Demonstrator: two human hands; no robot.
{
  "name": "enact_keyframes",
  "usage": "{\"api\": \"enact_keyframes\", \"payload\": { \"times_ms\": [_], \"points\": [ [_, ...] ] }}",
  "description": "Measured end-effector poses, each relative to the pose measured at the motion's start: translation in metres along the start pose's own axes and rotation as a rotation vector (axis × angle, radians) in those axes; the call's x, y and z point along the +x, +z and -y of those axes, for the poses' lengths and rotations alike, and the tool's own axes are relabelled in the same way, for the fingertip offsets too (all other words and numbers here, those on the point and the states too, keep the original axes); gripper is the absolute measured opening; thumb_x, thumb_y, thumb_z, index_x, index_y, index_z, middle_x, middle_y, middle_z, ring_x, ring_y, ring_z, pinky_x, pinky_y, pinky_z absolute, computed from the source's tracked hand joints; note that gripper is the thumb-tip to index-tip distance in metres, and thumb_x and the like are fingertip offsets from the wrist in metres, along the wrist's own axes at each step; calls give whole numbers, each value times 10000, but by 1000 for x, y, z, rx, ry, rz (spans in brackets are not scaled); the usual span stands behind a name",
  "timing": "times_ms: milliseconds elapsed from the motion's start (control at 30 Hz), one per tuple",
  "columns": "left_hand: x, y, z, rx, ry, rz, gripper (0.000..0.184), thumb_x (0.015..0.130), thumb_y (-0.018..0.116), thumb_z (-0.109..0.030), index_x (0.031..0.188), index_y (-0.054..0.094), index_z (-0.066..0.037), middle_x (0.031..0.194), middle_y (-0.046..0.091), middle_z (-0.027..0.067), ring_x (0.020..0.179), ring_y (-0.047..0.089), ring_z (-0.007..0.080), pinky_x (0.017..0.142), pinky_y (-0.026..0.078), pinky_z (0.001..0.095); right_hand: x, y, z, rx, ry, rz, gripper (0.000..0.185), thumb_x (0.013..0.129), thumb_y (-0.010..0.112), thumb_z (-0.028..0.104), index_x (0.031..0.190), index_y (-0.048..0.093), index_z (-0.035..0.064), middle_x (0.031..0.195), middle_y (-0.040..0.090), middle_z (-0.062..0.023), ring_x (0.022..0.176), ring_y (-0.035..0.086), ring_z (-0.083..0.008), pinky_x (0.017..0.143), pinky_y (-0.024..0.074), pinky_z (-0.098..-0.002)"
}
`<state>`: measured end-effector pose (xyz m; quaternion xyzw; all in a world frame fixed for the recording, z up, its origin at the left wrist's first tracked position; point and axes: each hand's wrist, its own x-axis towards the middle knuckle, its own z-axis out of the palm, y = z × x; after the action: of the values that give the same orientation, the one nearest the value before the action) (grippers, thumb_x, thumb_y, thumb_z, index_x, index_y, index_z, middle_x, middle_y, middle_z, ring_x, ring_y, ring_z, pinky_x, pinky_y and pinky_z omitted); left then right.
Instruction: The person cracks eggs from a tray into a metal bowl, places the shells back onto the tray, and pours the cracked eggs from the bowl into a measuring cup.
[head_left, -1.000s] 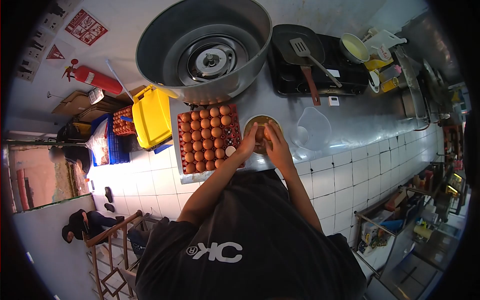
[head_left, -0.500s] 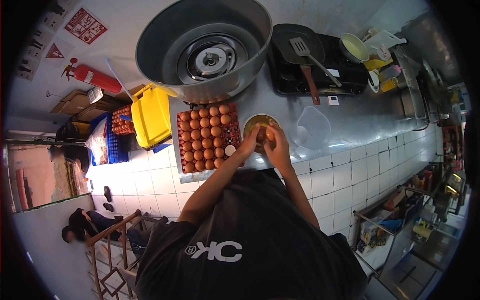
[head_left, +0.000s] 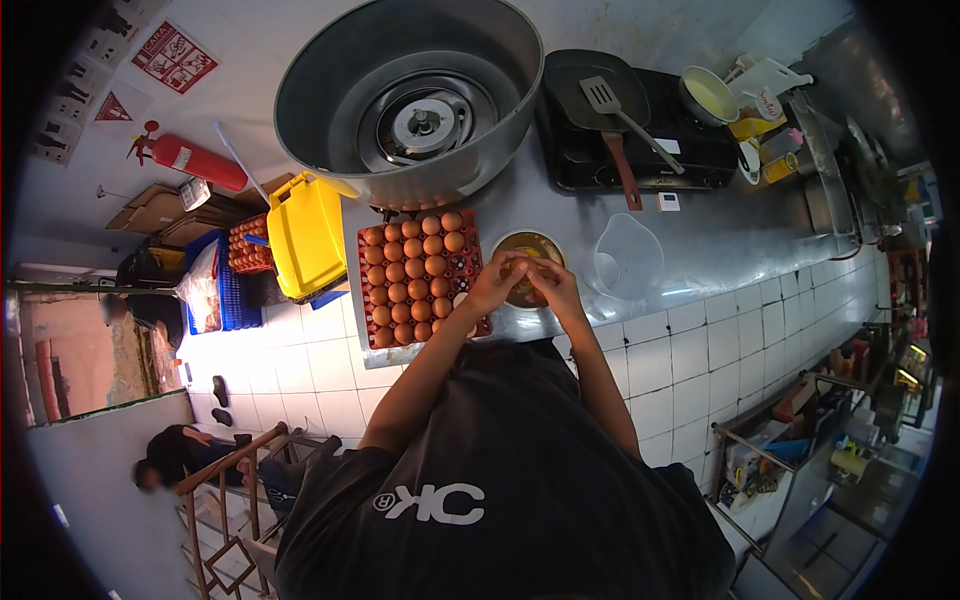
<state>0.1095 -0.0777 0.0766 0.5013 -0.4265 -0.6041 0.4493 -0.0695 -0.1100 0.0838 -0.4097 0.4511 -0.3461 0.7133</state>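
A round bowl [head_left: 530, 236] with yellow egg yolks inside stands on the metal counter. Over it, my left hand [head_left: 492, 286] and my right hand [head_left: 558, 286] meet at the fingertips. Both are closed, with fingers bent together; whatever lies between them is too small and hidden to name. Just left of my left hand is a red tray [head_left: 466, 262] with rows of brown eggs [head_left: 415, 268] and some vacant cups in its right part. A pale round piece [head_left: 460, 300] shows at the tray's right side. To the right of the bowl sits a clear plastic jug [head_left: 630, 258].
A large metal drum [head_left: 480, 165] stands behind the tray. Behind the jug are a black stove [head_left: 690, 120], a pan with a spatula [head_left: 605, 97] and a small white device [head_left: 668, 202]. Left are a yellow bin [head_left: 308, 238] and a blue crate [head_left: 235, 300]. A person [head_left: 180, 450] is at lower left.
Brown eggs or shells showed between my fingers before; now my fingertips have come together and hide them. My hands have drawn slightly back, uncovering more of the bowl. The person at lower left has shifted.
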Motion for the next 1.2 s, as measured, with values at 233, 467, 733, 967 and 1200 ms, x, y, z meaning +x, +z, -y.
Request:
{"api": "enact_keyframes", "payload": {
  "times_ms": [233, 467, 733, 967, 1200],
  "points": [
    [-5, -13, -23, 380, -65, 13, 505, 961, 726, -246, 1398, 604, -25, 1086, 757, 136, 951, 742, 202, 842, 597, 333, 5, 1, -4, -387, -131, -27, 409, 880, 740, 94, 1267, 674, -20, 1032, 766, -127, 890, 750, -195, 823, 595, -297],
    [1, -14, -20, 612, -32, -86, 485, 838, 762, -186, 1295, 700, -38, 932, 775, 196, 862, 767, 216, 816, 599, 324, 6, 11, -2, -811, -332, -123, 476, 782, 814, 217, 1207, 725, 22, 984, 763, -216, 940, 766, -297, 865, 595, -366],
    [-4, -8, -24, 735, 213, -103, 462, 881, 730, -155, 1323, 672, -36, 1146, 737, 158, 1004, 730, 284, 902, 584, 366, 3, 0, 14, -992, -406, -90, 511, 769, 806, 206, 1245, 697, 57, 1008, 746, -228, 950, 727, -405, 876, 594, -447],
    [-4, 2, -38, 1176, 522, -196, 428, 868, 733, -163, 1287, 692, -90, 1305, 686, 73, 1097, 656, 266, 967, 557, 382, 6, -10, 24, -1083, -722, -95, 523, 809, 760, 69, 1315, 630, 54, 1276, 680, -196, 1124, 680, -383, 959, 577, -439],
    [-4, 9, -48, 1086, 626, -252, 478, 786, 783, -106, 1256, 701, -74, 1279, 701, 57, 1112, 621, 260, 972, 531, 378, -6, -3, 34, -986, -653, -129, 516, 799, 774, 99, 1292, 633, 39, 1308, 665, -168, 1121, 675, -376, 969, 572, -436]
  ]
}}
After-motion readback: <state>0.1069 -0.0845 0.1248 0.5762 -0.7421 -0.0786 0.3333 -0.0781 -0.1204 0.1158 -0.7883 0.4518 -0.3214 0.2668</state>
